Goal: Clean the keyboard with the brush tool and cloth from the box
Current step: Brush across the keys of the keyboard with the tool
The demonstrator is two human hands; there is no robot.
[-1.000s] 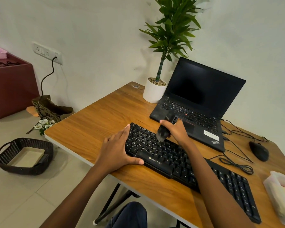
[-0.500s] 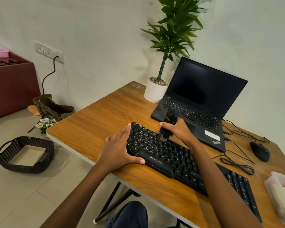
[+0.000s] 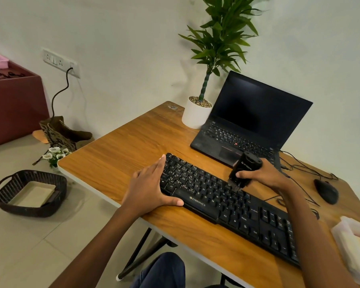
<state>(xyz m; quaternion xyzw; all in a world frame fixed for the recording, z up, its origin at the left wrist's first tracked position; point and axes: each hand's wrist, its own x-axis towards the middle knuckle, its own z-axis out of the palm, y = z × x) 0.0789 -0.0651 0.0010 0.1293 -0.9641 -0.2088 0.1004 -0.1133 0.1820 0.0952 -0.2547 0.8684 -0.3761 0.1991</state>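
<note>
A black keyboard (image 3: 222,202) lies slantwise across the wooden desk (image 3: 121,159). My left hand (image 3: 149,189) rests flat on its left end, fingers straight on the keys and thumb along the front edge. My right hand (image 3: 264,175) grips a black cylindrical brush tool (image 3: 244,169), tilted, with its bristles down on the upper key rows near the keyboard's middle. A translucent plastic box (image 3: 353,244) with something pale inside sits at the desk's right edge; I cannot tell whether that is the cloth.
An open black laptop (image 3: 245,123) stands behind the keyboard, next to a potted plant (image 3: 197,113). A black mouse (image 3: 326,191) and loose cables (image 3: 299,163) lie at the right. On the floor at the left sit a woven basket (image 3: 29,194) and a red cabinet (image 3: 13,104).
My right hand has swept the brush tool to the right along the upper key rows, from the left part to the middle. My left hand stays on the keyboard's left end.
</note>
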